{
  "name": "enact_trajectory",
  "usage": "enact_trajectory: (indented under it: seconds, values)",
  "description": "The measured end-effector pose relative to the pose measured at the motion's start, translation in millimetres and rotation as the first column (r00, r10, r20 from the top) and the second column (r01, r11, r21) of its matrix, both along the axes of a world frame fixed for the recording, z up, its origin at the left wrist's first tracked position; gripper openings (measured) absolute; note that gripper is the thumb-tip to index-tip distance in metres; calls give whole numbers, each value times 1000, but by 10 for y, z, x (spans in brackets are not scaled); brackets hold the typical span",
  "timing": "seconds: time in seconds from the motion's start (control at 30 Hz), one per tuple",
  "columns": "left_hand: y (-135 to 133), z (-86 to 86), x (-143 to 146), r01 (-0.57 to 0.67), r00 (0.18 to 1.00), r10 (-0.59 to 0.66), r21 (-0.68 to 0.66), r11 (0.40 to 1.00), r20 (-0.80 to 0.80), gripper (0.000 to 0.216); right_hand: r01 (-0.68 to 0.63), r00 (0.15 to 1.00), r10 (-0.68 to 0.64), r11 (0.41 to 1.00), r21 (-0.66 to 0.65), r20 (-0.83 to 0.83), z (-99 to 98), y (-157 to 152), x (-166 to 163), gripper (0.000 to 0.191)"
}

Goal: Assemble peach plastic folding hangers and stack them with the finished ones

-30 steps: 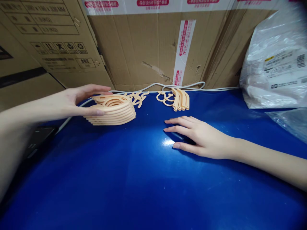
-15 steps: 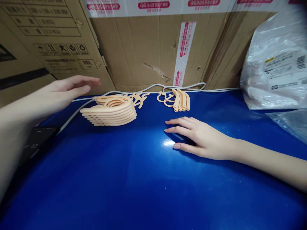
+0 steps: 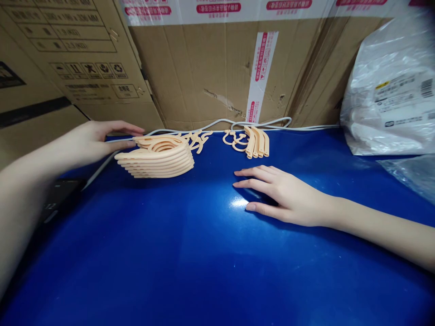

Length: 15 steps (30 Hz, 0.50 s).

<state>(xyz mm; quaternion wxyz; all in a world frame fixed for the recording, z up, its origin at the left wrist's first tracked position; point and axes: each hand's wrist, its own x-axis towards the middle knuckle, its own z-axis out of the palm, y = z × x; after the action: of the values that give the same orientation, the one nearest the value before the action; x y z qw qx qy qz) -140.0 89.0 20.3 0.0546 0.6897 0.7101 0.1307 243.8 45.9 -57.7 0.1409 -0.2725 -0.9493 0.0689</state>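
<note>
At the left end of a stack of peach-coloured plastic hangers (image 3: 156, 162) is my left hand (image 3: 102, 140), thumb and fingers apart around the rear corner of the pile. Whether the fingertips touch the hangers I cannot tell. The stack's hooks point right. Several more peach hanger pieces (image 3: 258, 142), with curved arms and round hooks, lie to the right at the back of the blue table (image 3: 190, 253). In front of them my right hand (image 3: 275, 192) rests on the table, fingers spread and nothing in it.
Cardboard boxes (image 3: 204, 59) stand along the back edge, with a white cable (image 3: 312, 128) running before them. A clear plastic bag (image 3: 390, 95) with a label sits at the back right. A black device (image 3: 61, 194) lies at the left, partly behind my forearm.
My left hand has come down from above to the left end of the hanger stack. My right hand and the hangers stay where they were.
</note>
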Motion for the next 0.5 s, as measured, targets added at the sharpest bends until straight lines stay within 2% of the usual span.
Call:
enact_trajectory:
  seconds: [0.23,0.5]
  values:
    - [8,-6,35,1,1000,-1,-1,1000,-4,80,-5,1000,5,1000,9,0,-5,5,5,46]
    - [0,-22,-17,25,999,-26,31,999,24,73,-2,1000,2,1000,2,-1,-7,8,3,47]
